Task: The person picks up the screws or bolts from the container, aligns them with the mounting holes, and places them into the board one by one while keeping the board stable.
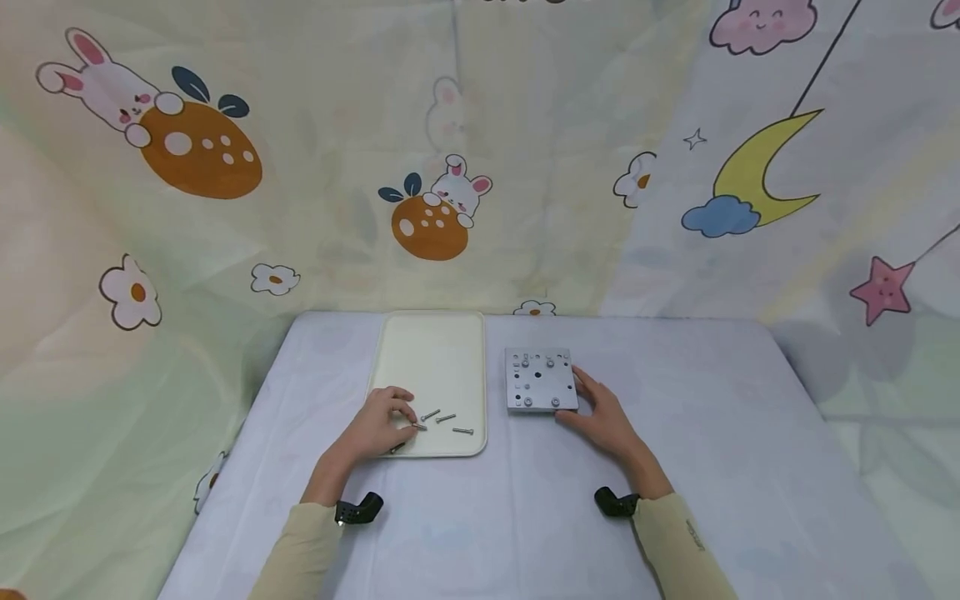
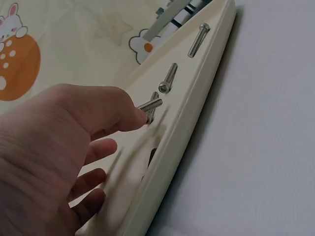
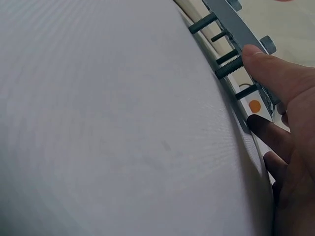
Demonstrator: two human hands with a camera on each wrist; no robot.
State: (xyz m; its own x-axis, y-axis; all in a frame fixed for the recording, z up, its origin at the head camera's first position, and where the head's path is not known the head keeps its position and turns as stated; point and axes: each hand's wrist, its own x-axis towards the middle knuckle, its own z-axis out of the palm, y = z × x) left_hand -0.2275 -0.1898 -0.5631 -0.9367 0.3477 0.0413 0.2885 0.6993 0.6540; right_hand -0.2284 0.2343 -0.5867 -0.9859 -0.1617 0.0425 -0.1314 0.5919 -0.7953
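Observation:
My left hand (image 1: 375, 425) pinches a silver screw (image 2: 153, 104) between thumb and forefinger, low over the near end of a cream tray (image 1: 431, 350). The other fingers are loosely bent. Several loose socket-head screws (image 1: 446, 418) lie in the tray beside that hand. To the tray's right is a square grey metal plate (image 1: 542, 389) with holes and several bolt heads on its top face. My right hand (image 1: 606, 423) grips the plate's right side, the thumb (image 3: 266, 66) at its near edge. Threaded shanks (image 3: 229, 68) stick out below the plate; whether their tips touch the table cannot be told.
A white cloth (image 1: 480, 533) covers the table. Black wrist cameras (image 1: 360, 508) sit on both wrists. Behind the table hangs a printed curtain (image 1: 540, 200) with rabbits, flowers and a moon. A dark piece (image 1: 397, 447) lies at the tray's near edge under the left hand.

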